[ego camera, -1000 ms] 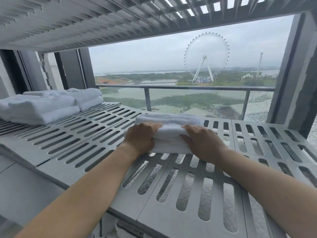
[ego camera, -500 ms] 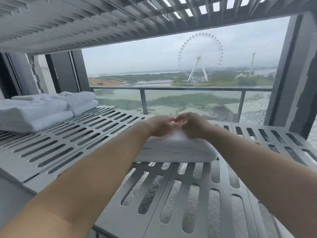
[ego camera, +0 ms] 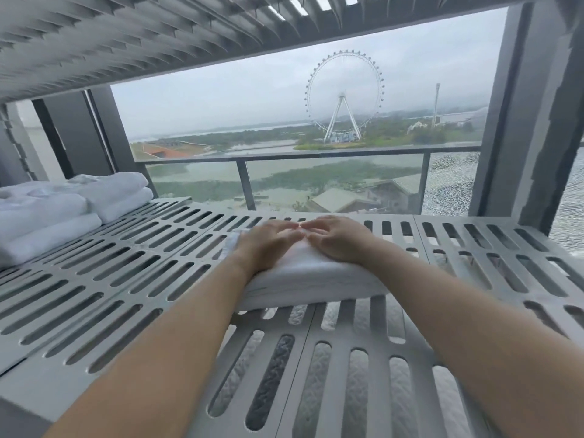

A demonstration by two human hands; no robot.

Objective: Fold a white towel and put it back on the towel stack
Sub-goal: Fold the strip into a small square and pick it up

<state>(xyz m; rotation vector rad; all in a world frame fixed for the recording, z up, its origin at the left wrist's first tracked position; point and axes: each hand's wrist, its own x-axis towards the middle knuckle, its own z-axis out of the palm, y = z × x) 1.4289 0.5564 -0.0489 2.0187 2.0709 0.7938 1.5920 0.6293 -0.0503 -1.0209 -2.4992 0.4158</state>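
Left hand (ego camera: 268,245) and right hand (ego camera: 339,240) lie flat, fingers straight, fingertips almost meeting. A wide grey slotted metal shelf (ego camera: 126,279) spans the view. At its far left sits a stack of folded white towels (ego camera: 47,216). A single folded white towel (ego camera: 309,279) lies mid-shelf under both palms, well apart from the stack.

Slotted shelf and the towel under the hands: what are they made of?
Slotted shelf: looks like metal painted matte grey, possibly moulded plastic; crisp punched slots, flat rigid panels, dull even sheen.
Towel: white terry cloth, probably cotton; soft rounded fold edges, fuzzy surface, sinks slightly under the left hand and right hand.
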